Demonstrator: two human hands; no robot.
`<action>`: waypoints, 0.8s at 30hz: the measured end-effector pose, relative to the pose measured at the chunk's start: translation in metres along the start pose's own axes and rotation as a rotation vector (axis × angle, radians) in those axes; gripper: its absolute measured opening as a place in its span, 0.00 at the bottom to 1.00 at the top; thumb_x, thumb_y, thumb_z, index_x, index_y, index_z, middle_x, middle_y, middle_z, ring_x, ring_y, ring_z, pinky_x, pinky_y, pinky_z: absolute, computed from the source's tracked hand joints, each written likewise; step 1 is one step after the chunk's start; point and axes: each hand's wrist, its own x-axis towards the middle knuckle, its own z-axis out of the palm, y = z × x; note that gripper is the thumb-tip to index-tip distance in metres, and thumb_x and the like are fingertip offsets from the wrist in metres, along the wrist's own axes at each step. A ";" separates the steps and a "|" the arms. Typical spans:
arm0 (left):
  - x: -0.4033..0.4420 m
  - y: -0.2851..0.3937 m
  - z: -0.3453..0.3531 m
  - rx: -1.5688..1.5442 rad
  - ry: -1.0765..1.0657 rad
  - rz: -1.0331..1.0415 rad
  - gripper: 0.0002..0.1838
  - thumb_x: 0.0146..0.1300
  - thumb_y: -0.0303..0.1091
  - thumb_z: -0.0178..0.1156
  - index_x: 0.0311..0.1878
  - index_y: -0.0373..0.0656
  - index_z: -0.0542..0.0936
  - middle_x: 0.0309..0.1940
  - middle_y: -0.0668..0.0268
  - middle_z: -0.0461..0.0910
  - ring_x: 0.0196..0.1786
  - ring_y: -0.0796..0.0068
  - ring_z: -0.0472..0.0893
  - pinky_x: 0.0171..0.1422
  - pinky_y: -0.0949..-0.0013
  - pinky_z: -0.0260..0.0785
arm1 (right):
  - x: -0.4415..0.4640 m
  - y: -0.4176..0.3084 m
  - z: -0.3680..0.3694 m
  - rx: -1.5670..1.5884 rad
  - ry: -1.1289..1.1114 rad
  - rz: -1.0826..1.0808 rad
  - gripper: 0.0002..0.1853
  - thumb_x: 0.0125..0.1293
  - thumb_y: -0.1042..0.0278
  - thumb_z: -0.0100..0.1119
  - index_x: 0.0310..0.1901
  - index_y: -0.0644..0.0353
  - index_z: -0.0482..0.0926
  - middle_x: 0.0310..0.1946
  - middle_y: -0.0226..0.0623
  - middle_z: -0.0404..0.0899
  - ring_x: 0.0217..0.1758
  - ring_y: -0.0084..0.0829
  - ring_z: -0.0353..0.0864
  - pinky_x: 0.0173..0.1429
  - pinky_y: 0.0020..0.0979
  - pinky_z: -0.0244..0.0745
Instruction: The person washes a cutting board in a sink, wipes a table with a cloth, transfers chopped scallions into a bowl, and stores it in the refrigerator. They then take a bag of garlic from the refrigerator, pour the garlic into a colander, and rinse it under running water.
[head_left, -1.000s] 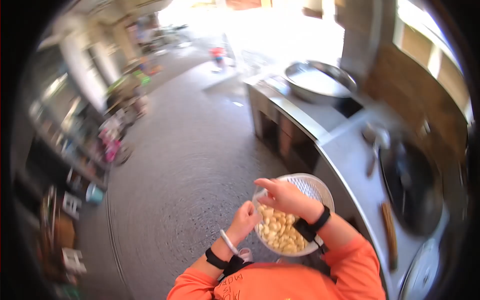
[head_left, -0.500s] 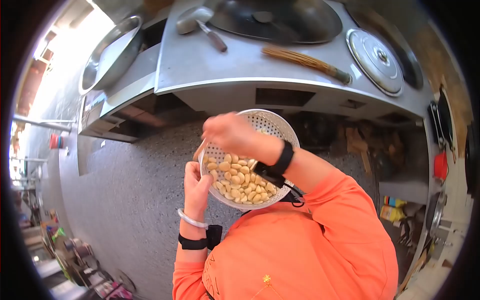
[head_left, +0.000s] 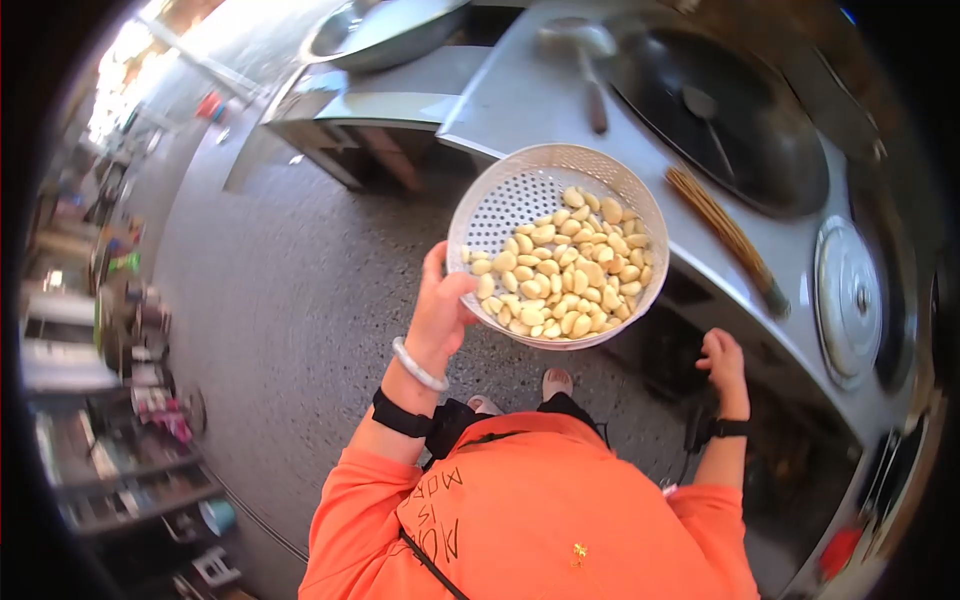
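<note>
My left hand (head_left: 440, 310) grips the left rim of a pale, perforated colander (head_left: 560, 158), its thumb over the edge. Many pale yellow pieces, which look like peeled garlic cloves (head_left: 575, 265), cover most of the colander floor; bare holes show at the upper left. The colander is held out over the floor, close to the counter's edge. Apart from it, my right hand (head_left: 724, 362) hangs lower right near the counter front, fingers loosely bent, with nothing visible in them.
A dark wok (head_left: 735, 130) with a ladle in it is set into the grey counter (head_left: 640, 150). A wooden-handled scoop (head_left: 592, 75), a bamboo brush (head_left: 725, 235) and a metal lid (head_left: 850, 300) lie around it. A large metal basin (head_left: 400, 40) stands at the upper left.
My right hand has left the colander and dropped to the right side. My left hand has moved the colander up and outward toward the counter. The view has turned.
</note>
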 end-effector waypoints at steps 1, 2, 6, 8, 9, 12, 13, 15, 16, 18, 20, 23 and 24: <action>-0.006 -0.004 -0.001 -0.054 0.021 -0.008 0.34 0.46 0.21 0.48 0.61 0.42 0.53 0.49 0.52 0.68 0.45 0.59 0.77 0.33 0.54 0.79 | -0.009 -0.034 0.014 0.075 -0.075 0.021 0.19 0.61 0.62 0.55 0.50 0.66 0.72 0.25 0.29 0.73 0.20 0.19 0.73 0.25 0.20 0.71; -0.010 -0.009 0.000 -0.079 0.080 0.060 0.34 0.46 0.21 0.48 0.61 0.42 0.53 0.49 0.52 0.68 0.45 0.59 0.77 0.33 0.54 0.79 | 0.003 -0.035 0.027 0.101 -0.150 -0.042 0.20 0.62 0.61 0.53 0.52 0.65 0.71 0.26 0.29 0.74 0.20 0.20 0.73 0.24 0.19 0.69; -0.078 -0.005 -0.035 -0.392 0.024 0.179 0.31 0.46 0.23 0.48 0.59 0.41 0.56 0.48 0.53 0.69 0.43 0.58 0.77 0.34 0.53 0.78 | -0.003 -0.083 0.034 -0.057 -0.412 -0.165 0.20 0.65 0.55 0.48 0.53 0.59 0.70 0.29 0.33 0.77 0.22 0.20 0.77 0.15 0.16 0.59; -0.127 -0.007 -0.044 -0.486 0.143 0.294 0.32 0.46 0.21 0.47 0.60 0.38 0.58 0.50 0.53 0.69 0.51 0.59 0.74 0.51 0.57 0.72 | -0.025 -0.114 0.039 -0.154 -0.589 -0.120 0.22 0.65 0.52 0.48 0.53 0.59 0.69 0.30 0.35 0.78 0.24 0.22 0.78 0.17 0.16 0.61; -0.100 -0.025 0.037 -0.402 0.221 0.307 0.32 0.46 0.22 0.47 0.60 0.39 0.58 0.50 0.53 0.69 0.50 0.59 0.74 0.50 0.57 0.72 | 0.032 -0.110 0.004 -0.056 -0.696 -0.139 0.23 0.65 0.50 0.47 0.53 0.58 0.69 0.30 0.35 0.78 0.25 0.22 0.79 0.18 0.16 0.62; -0.140 -0.026 0.050 -0.380 0.424 0.341 0.34 0.45 0.25 0.49 0.61 0.43 0.57 0.50 0.53 0.68 0.51 0.59 0.73 0.49 0.57 0.73 | 0.031 -0.166 0.048 0.066 -0.948 -0.253 0.23 0.65 0.46 0.44 0.51 0.57 0.69 0.31 0.34 0.78 0.28 0.24 0.80 0.20 0.17 0.65; -0.165 -0.028 0.048 -0.365 0.474 0.409 0.36 0.44 0.26 0.50 0.62 0.40 0.56 0.52 0.53 0.67 0.51 0.58 0.73 0.51 0.59 0.71 | 0.016 -0.188 0.055 0.065 -1.016 -0.365 0.22 0.65 0.46 0.44 0.48 0.57 0.70 0.32 0.33 0.78 0.28 0.23 0.80 0.20 0.17 0.63; -0.226 -0.049 0.026 -0.396 0.627 0.609 0.34 0.44 0.26 0.50 0.61 0.37 0.57 0.52 0.53 0.68 0.51 0.60 0.73 0.53 0.61 0.70 | 0.000 -0.213 0.077 -0.059 -1.110 -0.431 0.22 0.65 0.46 0.45 0.48 0.58 0.70 0.30 0.35 0.78 0.26 0.24 0.79 0.20 0.17 0.63; -0.262 -0.042 0.015 -0.377 0.703 0.695 0.33 0.44 0.26 0.49 0.60 0.34 0.59 0.52 0.54 0.69 0.51 0.61 0.73 0.55 0.63 0.68 | -0.023 -0.225 0.089 -0.120 -1.133 -0.425 0.22 0.64 0.48 0.46 0.48 0.58 0.70 0.29 0.35 0.78 0.25 0.24 0.79 0.20 0.17 0.63; -0.332 -0.029 -0.028 -0.437 0.722 0.758 0.32 0.44 0.28 0.50 0.58 0.33 0.61 0.50 0.54 0.71 0.49 0.63 0.75 0.49 0.63 0.72 | -0.101 -0.250 0.140 -0.290 -1.224 -0.467 0.19 0.62 0.54 0.49 0.47 0.61 0.72 0.29 0.36 0.79 0.24 0.24 0.79 0.22 0.19 0.64; -0.358 -0.027 -0.063 -0.457 0.764 0.778 0.30 0.45 0.29 0.50 0.56 0.32 0.64 0.48 0.54 0.73 0.46 0.66 0.78 0.42 0.63 0.76 | -0.144 -0.259 0.212 -0.510 -1.411 -0.560 0.19 0.62 0.56 0.49 0.47 0.62 0.73 0.30 0.37 0.79 0.26 0.25 0.80 0.22 0.20 0.65; -0.438 -0.079 -0.070 -0.506 1.037 1.036 0.29 0.45 0.28 0.48 0.56 0.29 0.65 0.51 0.52 0.72 0.51 0.65 0.76 0.51 0.67 0.73 | -0.194 -0.217 0.267 -0.634 -1.556 -0.739 0.18 0.61 0.59 0.49 0.45 0.64 0.74 0.29 0.37 0.79 0.25 0.26 0.80 0.21 0.21 0.66; -0.468 -0.085 -0.074 -0.563 1.134 1.069 0.30 0.45 0.27 0.47 0.56 0.29 0.65 0.52 0.51 0.71 0.52 0.64 0.75 0.53 0.68 0.72 | -0.197 -0.219 0.290 -0.640 -1.565 -0.741 0.18 0.61 0.59 0.49 0.45 0.64 0.74 0.29 0.37 0.79 0.25 0.26 0.80 0.21 0.21 0.66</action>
